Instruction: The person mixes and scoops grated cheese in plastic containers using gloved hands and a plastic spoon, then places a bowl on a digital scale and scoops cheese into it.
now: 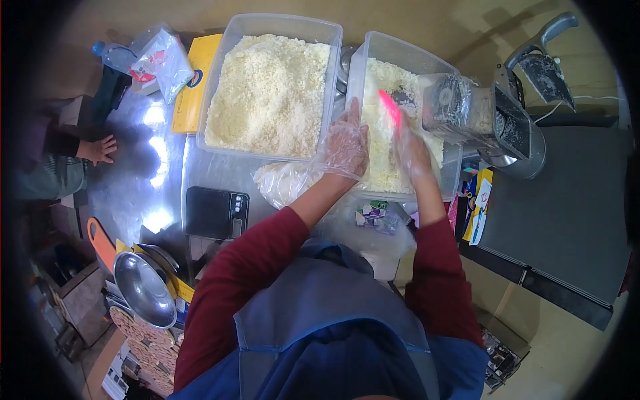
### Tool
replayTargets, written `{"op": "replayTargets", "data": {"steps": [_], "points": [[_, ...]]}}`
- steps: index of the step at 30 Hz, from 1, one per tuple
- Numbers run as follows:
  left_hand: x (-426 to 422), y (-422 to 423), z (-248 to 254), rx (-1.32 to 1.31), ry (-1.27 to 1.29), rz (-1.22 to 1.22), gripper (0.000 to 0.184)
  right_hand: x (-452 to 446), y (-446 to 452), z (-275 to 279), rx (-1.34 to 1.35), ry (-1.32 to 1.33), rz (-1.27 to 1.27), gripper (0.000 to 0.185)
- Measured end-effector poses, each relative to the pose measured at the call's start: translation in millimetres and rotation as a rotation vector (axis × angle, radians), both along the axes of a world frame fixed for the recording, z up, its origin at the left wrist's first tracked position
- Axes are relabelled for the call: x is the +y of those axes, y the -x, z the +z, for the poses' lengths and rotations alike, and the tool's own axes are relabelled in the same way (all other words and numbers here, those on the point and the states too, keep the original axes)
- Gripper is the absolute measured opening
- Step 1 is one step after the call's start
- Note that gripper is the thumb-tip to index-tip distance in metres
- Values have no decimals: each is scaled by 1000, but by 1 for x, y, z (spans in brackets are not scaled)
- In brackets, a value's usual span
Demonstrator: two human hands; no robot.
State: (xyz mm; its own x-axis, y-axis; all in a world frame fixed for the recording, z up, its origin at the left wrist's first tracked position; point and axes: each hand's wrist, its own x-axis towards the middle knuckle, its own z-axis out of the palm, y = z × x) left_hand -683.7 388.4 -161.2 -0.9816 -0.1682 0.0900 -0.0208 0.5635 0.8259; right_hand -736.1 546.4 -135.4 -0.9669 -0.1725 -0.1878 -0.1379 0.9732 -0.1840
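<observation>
My left hand [347, 148], in a clear plastic glove, grips the left wall of the right-hand clear plastic bin [452, 175]. White crumbly food like grated cheese [387, 160] fills that bin. My right hand [412, 155], also gloved, is inside it, closed around a bright pink scraper-like tool [390, 107]. The tool's exact kind is unclear. A larger plastic bin [272, 20] on the left is heaped with the same white crumbs [270, 93]. Below my left hand lies a plastic bag [283, 185] with something pale inside.
An electric grater [513, 127] overhangs the right bin. A black scale [215, 212], yellow box [197, 83] and metal bowl [143, 287] stand on the steel table [137, 180]. Another person's hand [99, 150] rests at the table's left. A dark flat surface [567, 207] is at right.
</observation>
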Motion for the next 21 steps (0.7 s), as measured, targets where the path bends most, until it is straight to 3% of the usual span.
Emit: {"op": "replayTargets", "data": {"steps": [3,4,6,8,12,14,17,18,20,21], "points": [[-1,-1,2,-1,-1,1,57,0,-46,54,-20,-45,-107,35],[-2,-2,3,1,-10,-3,57,21,-43,37,-19,-49,-106,35],[0,-2,-1,50,-16,7,57,83,-31,-15,106,-499,-208,34],[1,-2,-3,96,-23,19,57,85,8,-24,-20,-182,-368,34],[0,-2,-1,100,-26,31,56,70,24,-43,-97,-222,-190,37],[0,-2,-3,104,-47,32,56,52,-1,-32,-10,210,-137,41],[2,-4,-5,119,-108,51,54,45,1,4,-32,212,-287,46],[2,-5,-5,122,-109,47,54,63,12,-12,-34,210,-285,46],[1,-2,-3,132,-105,51,54,109,58,-66,123,-196,-70,50],[0,-2,-2,121,-100,45,54,106,70,-79,122,-193,-66,50]]}}
